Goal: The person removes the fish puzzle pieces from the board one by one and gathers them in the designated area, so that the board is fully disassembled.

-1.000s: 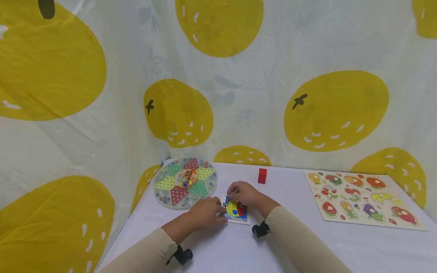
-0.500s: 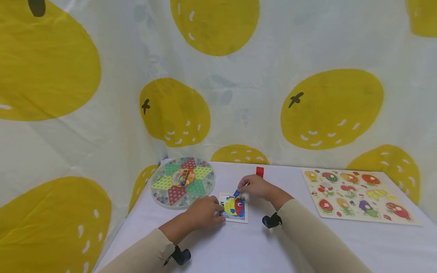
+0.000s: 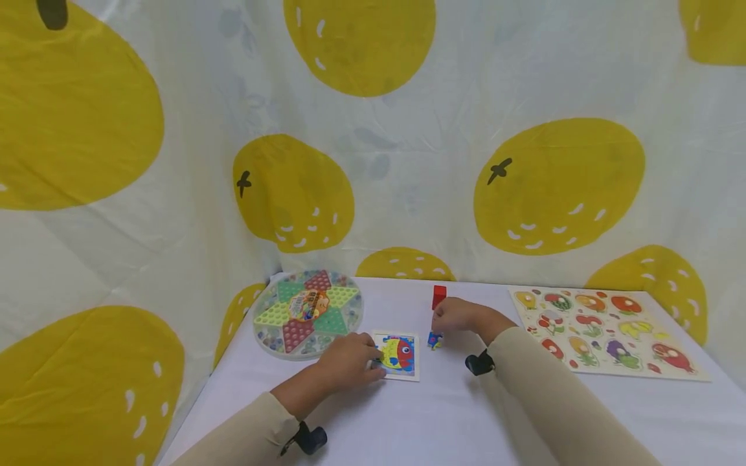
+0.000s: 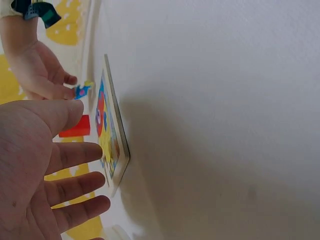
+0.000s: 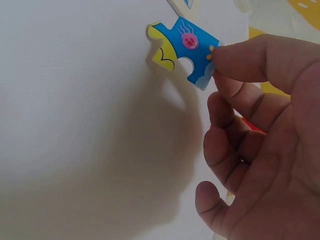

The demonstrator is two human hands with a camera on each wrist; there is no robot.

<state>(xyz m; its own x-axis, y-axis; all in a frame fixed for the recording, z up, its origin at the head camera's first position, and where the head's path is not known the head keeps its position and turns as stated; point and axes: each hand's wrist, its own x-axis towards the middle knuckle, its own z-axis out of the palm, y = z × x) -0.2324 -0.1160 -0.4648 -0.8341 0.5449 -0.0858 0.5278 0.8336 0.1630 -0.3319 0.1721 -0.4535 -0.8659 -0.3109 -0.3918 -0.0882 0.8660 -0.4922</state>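
A small fish jigsaw puzzle (image 3: 399,354) in a pale frame lies on the white table. My left hand (image 3: 348,361) rests at its left edge, and in the left wrist view the fingers (image 4: 80,185) are straight, touching or close to the frame. To the right of the puzzle, my right hand (image 3: 463,317) pinches a blue and yellow jigsaw piece (image 5: 185,50) between thumb and forefinger. The piece has a pink jellyfish on it and is held above the cloth, its shadow falling below. Behind the right hand stands a red block (image 3: 440,295).
A round Chinese checkers board (image 3: 307,314) lies at the back left. On the right is a wooden fruit puzzle board (image 3: 609,331). A curtain (image 3: 419,213) printed with yellow fruit hangs behind the white table (image 3: 402,427).
My right hand has lifted the jigsaw piece out of the fish puzzle's upper left corner and carried it to the right. The left hand has stayed at the frame.
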